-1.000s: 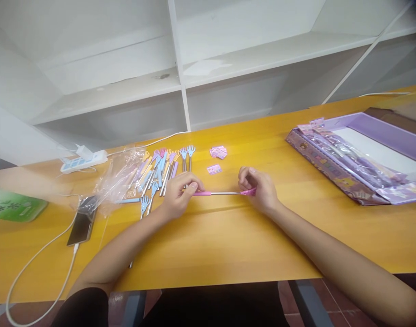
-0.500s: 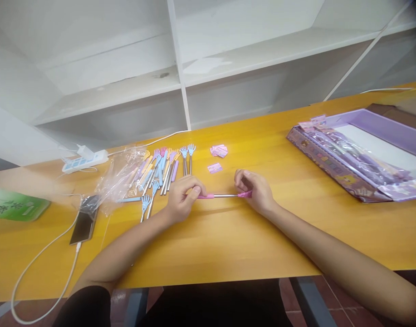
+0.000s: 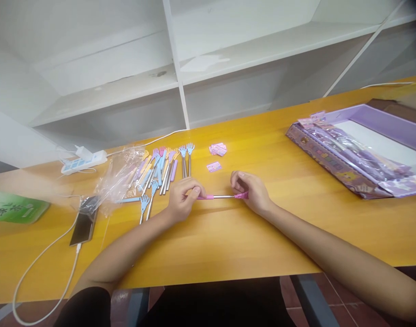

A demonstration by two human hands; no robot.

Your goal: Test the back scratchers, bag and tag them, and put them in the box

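While your left hand (image 3: pixel 183 199) gripped the pink scratcher (image 3: pixel 223 196) by its handle (image 3: pixel 208 197) and your right hand (image 3: pixel 254 190) apparently its head (image 3: pixel 241 195), straight alignment mattered.

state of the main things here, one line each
Pink scratcher: held between both hands
Left hand: closed on its handle
Right hand: closed on its head
Other scratchers: lying loose
Phone: screen dark, cable plugged in
Box: open, packets inside
Plastic bag: crumpled
Cards: lying flat
Power strip: plug in

Yellow table (image 3: pixel 208 250), backscratchers (image 3: pixel 159 172), cards (image 3: pixel 218 149), phone (image 3: pixel 82 228), box (image 3: pixel 326 157)
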